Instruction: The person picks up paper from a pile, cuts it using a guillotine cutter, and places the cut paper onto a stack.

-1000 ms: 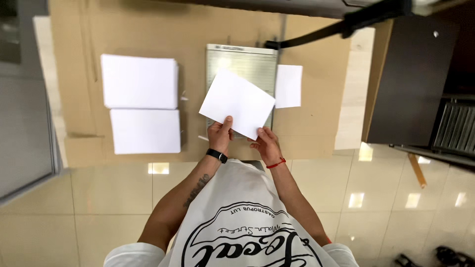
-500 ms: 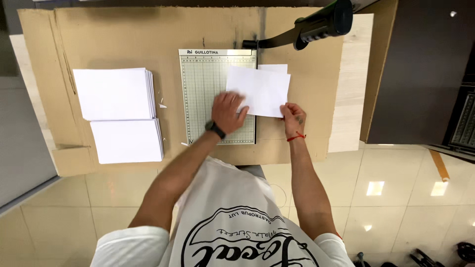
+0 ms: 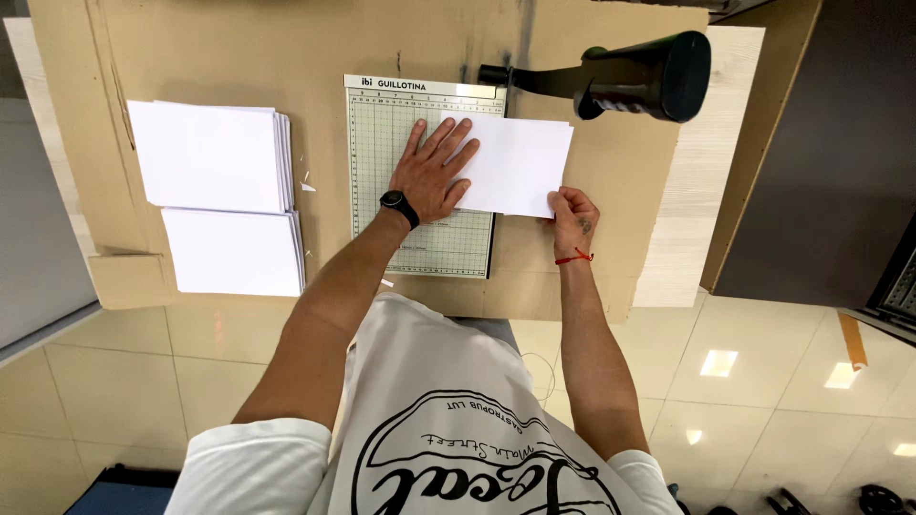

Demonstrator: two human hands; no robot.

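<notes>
A white sheet of paper [image 3: 520,164] lies across the right edge of a paper guillotine's gridded board [image 3: 382,153]. My left hand [image 3: 432,172] rests flat with fingers spread, pressing the sheet's left part onto the board. My right hand [image 3: 572,212] pinches the sheet's lower right corner, off the board. The cutter's black handle [image 3: 658,76] is raised above the sheet's upper right.
Two stacks of white paper [image 3: 215,154] [image 3: 234,253] lie at the left on a brown cardboard sheet [image 3: 239,57] covering the table. A pale wooden tabletop edge [image 3: 711,191] shows at the right, with tiled floor below.
The sheet went from being held in the air with both hands to lying on the cutter board. My left hand flattened on it, and my right hand shifted to its lower right corner.
</notes>
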